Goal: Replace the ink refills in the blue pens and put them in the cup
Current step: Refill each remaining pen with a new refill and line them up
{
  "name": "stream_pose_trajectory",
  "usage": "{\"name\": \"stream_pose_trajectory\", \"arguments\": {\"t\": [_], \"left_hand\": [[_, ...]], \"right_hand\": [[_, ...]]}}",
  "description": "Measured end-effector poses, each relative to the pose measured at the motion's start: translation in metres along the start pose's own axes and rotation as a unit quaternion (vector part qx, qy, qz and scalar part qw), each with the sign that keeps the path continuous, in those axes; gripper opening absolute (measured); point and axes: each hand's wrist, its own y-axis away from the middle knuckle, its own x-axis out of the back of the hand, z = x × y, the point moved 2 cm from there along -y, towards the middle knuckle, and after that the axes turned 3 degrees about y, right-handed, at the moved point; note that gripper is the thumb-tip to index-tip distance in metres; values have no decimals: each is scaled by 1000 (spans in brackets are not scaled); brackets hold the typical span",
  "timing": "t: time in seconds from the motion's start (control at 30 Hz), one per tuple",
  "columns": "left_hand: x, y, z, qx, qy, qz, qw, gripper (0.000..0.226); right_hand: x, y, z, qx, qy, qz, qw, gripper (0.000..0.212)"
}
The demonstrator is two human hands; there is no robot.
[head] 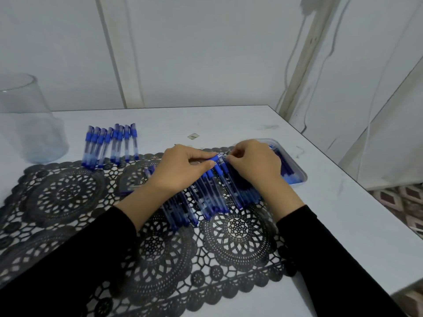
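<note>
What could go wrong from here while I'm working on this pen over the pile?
Both the left hand and right hand grip the held pen right above the pile of pens; a small part dropped there could get lost among them or in the holes of the lace mat. The glass cup stands far to the left, so a hurried reach might knock it.
</note>
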Motion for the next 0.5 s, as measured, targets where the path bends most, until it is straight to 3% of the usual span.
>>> {"name": "stream_pose_trajectory", "arguments": {"t": [0.17,0.3,0.5], "left_hand": [[-8,-4,0,10,2,-24,1000,26],[-12,-6,6,19,31,-25,999,24],[-20,-12,11,28,47,-22,998,20]], "right_hand": [[33,-10,38,-29,-126,31,991,13],[36,-18,78,-58,-45,28,997,16],[24,-20,85,-19,24,-5,1000,14]]}}
